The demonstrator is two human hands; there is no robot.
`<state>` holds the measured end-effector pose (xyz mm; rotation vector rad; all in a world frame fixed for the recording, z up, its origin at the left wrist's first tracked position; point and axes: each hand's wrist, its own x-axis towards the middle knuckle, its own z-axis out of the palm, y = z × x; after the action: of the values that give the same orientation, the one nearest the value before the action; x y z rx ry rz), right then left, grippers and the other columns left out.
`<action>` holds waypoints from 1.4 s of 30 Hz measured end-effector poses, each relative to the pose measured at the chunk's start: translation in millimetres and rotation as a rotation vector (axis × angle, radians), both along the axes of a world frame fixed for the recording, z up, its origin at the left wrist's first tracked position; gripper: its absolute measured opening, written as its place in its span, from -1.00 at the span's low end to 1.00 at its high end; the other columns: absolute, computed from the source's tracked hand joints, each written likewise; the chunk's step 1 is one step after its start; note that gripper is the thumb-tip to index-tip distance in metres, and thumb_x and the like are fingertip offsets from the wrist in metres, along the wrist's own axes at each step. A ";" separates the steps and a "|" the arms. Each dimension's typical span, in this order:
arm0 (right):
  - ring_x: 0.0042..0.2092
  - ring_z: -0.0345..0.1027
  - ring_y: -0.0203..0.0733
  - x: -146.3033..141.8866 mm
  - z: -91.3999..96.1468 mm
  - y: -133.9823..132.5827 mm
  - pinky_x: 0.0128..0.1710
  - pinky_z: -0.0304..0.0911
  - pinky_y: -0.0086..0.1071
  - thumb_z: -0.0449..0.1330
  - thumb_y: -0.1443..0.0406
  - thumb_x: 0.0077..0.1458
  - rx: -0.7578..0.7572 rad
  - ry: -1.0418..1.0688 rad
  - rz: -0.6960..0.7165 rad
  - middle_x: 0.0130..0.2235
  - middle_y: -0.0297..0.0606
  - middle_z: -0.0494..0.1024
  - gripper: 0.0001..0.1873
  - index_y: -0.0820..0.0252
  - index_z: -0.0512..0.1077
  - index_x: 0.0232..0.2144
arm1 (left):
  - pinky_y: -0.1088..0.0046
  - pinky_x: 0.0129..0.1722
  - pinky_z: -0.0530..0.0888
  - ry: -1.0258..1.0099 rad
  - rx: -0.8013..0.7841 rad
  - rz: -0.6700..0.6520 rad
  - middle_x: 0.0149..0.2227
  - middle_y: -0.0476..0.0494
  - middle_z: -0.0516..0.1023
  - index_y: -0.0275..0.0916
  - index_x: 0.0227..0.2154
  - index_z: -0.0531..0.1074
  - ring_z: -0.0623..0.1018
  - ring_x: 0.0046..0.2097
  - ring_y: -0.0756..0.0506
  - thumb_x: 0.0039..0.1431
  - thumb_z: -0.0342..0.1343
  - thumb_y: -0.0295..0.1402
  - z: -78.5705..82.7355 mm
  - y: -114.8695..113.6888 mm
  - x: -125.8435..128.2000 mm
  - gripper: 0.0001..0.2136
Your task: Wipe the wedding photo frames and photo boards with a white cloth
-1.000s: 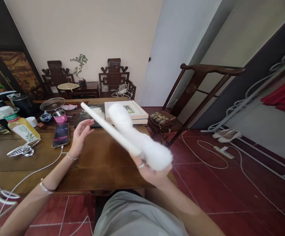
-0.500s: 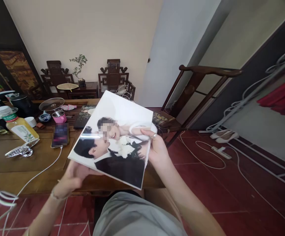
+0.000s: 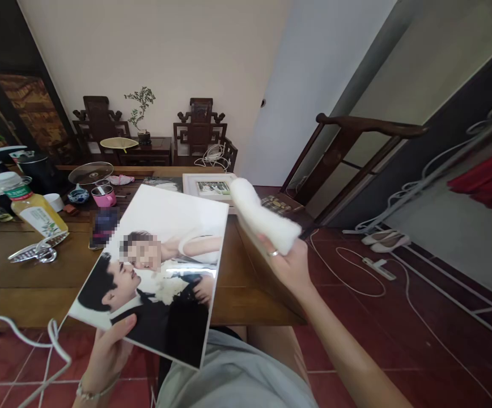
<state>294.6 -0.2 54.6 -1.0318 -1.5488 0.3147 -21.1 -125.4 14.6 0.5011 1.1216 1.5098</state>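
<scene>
Photo pinched by one corner in left hand, right hand wrapped around cloth; I'd worry it sags, slips onto counter.

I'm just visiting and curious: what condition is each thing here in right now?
photo print: face up, tilted, held at its lower edge by the left hand
white cloth: bunched into a roll, gripped in the right hand
framed picture: lying flat on the table
drink bottle: capped

Home: carved chairs, wooden table
</scene>
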 end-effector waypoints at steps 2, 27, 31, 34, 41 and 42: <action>0.15 0.26 0.09 5.2 -10.7 -3.1 0.11 0.19 0.08 0.12 0.41 0.01 0.122 -0.384 0.102 0.04 -0.16 0.49 -0.75 0.13 0.39 -0.66 | 0.20 0.02 0.52 0.002 0.000 0.073 -0.18 -0.03 0.64 -0.03 -0.22 0.58 0.45 0.10 -0.36 -0.29 0.33 -0.38 -0.1 2.5 1.3 -0.58; -0.06 0.39 -0.07 -136.5 37.0 141.7 -0.08 0.24 -0.25 0.11 0.27 0.21 0.043 -1.104 0.362 -0.09 -0.05 0.54 -0.74 0.28 0.42 -0.09 | 0.55 -0.21 0.60 -0.128 -0.009 0.170 -0.09 -0.09 0.60 -0.15 -0.07 0.51 0.55 0.00 -0.25 -0.21 0.39 -0.44 0.6 -2.9 -10.3 -0.48; 0.23 0.06 0.12 -179.0 13.3 172.6 0.14 0.02 -0.05 0.24 0.15 0.10 0.060 -1.295 0.342 0.17 0.15 0.28 -0.42 0.35 0.27 0.09 | 0.50 -0.20 0.60 -0.124 -0.012 0.216 -0.07 -0.10 0.59 -0.13 -0.01 0.46 0.56 -0.02 -0.24 -0.19 0.37 -0.50 -1.4 1.4 -6.8 -0.43; 0.28 -0.12 0.27 -199.1 1.4 188.6 0.16 -0.14 0.17 0.29 0.08 0.02 0.011 -1.339 0.308 0.22 0.27 0.16 -0.25 0.40 0.21 0.14 | 0.47 -0.19 0.60 -0.125 -0.006 0.218 -0.11 -0.13 0.61 -0.19 -0.04 0.48 0.55 -0.02 -0.27 -0.22 0.37 -0.51 0.0 6.8 -5.0 -0.44; 0.03 0.32 0.20 -221.8 -7.6 195.8 0.00 0.14 0.06 0.03 0.20 0.24 -0.013 -1.519 0.257 0.05 0.32 0.37 -0.44 0.47 0.13 0.18 | 0.45 -0.21 0.61 -0.131 0.011 0.193 -0.11 -0.14 0.61 -0.19 -0.01 0.46 0.56 -0.03 -0.29 -0.25 0.39 -0.49 2.7 10.9 -5.0 -0.39; 0.03 0.33 0.19 -223.4 -8.7 192.4 -0.02 0.16 0.03 -0.01 0.29 0.25 0.006 -1.511 0.250 0.06 0.36 0.35 -0.47 0.50 0.10 0.19 | 0.45 -0.21 0.61 -0.134 0.019 0.193 -0.11 -0.13 0.61 -0.19 0.00 0.45 0.56 -0.03 -0.28 -0.24 0.39 -0.48 2.4 10.9 -5.0 -0.39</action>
<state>71.3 192.2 45.9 -1.0831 -3.0110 -0.4552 -26.1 -114.5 17.0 0.3055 1.0753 1.6962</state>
